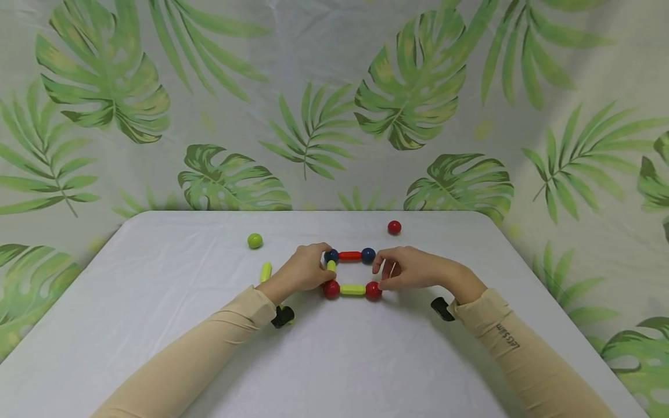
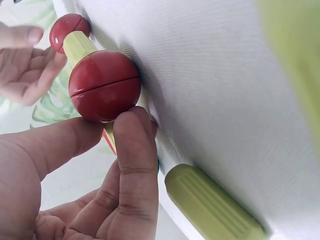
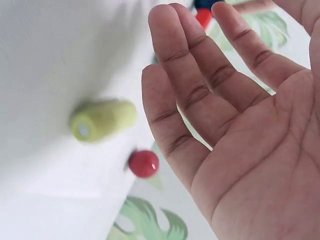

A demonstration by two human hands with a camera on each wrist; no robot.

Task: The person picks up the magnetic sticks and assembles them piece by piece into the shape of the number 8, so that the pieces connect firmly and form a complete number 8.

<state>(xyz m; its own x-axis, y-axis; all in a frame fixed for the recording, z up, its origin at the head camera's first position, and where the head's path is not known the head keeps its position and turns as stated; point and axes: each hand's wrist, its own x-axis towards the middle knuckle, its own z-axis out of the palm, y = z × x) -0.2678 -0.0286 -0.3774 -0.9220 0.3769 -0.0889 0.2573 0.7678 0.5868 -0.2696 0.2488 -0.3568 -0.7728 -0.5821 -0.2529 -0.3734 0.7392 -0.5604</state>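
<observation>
Low over the table, my left hand pinches a yellow-green rod between thumb and fingers, right beside a red ball. That ball joins another yellow-green rod, which ends in a second red ball. Behind them, a red rod links two blue balls, the left one at the far end of the pinched rod. My right hand has loosely bent fingers around nothing, at the open right side of the frame. Whether its thumb touches the right red ball I cannot tell.
A green ball lies at the back left, and a loose red ball at the back right. One yellow-green rod lies left of my left hand; another rod lies beyond my right hand. Leaf-patterned cloth hangs behind the table.
</observation>
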